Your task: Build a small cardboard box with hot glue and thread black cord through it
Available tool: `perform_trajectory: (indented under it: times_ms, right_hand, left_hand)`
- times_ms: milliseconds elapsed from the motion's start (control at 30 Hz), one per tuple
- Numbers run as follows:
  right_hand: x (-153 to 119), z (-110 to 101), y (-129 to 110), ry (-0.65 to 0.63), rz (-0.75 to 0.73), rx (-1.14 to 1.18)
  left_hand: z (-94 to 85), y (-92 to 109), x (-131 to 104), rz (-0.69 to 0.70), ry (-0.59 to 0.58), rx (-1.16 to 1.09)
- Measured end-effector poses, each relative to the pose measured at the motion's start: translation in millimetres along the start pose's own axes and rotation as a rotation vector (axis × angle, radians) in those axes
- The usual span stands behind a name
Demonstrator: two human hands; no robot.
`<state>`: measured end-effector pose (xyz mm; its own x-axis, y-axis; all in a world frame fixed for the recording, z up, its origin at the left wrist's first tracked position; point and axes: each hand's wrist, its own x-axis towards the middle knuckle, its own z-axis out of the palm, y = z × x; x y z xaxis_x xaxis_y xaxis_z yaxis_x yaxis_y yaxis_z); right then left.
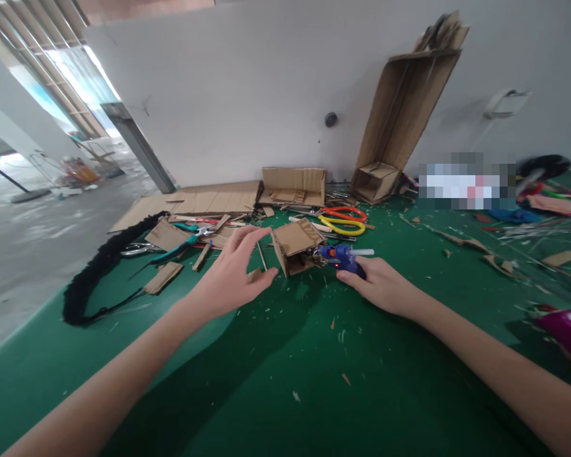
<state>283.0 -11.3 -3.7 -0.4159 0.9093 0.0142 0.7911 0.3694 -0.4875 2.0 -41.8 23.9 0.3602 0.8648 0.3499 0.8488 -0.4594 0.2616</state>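
On the green tabletop (pixel 385 381), between open-fingered left hand (pixel 233 273) and right hand (pixel 385 285) grasping blue plastic glue gun (pixel 346 255), find small brown cardboard box (pixel 297 238): probably light, crushable; pinch 2 opposite walls.

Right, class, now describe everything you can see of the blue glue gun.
The blue glue gun looks like plastic, with an orange patch and a small red light. A pale stick pokes out of its rear. The right hand grips its handle, and its nose faces the small cardboard box; whether the tip touches the box is unclear.
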Motion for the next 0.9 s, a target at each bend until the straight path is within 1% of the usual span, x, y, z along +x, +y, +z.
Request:
perform_trajectory:
  times_ms: [100,133,200,300,400,633,800,900]
  right_hand:
    - [0.8,1.2,0.0,-0.004,0.001,-0.030]
    - [0.9,1.7,0.1,-0.001,-0.003,-0.042]
    - [1.2,2.7,0.7,0.007,-0.013,-0.061]
    - [1.7,4.0,1.9,0.013,-0.029,-0.062]
    - [2.3,3.7,3.2,0.012,-0.045,-0.037]
    - [0.1,-1.1,8.0,-0.053,-0.050,0.021]
    - [-3.4,-4.1,10.0,-0.084,-0.066,0.062]
    - [-4.7,-5.6,9.5,-0.100,-0.070,0.070]
  left_hand:
    - [-2.5,2.4,17.0,0.059,-0.198,0.040]
    - [-2.7,2.5,22.1,0.069,-0.247,0.053]
    - [-2.7,2.4,30.3,0.086,-0.284,0.070]
    - [-1.9,2.2,36.2,0.101,-0.255,0.078]
    - [-1.3,1.8,36.6,0.100,-0.237,0.077]
    - [-0.9,0.3,35.6,0.120,-0.204,0.071]
    - [-6.4,-1.5,34.7,0.138,-0.211,0.072]
    - [-9.7,-2.7,33.9,0.119,-0.227,0.068]
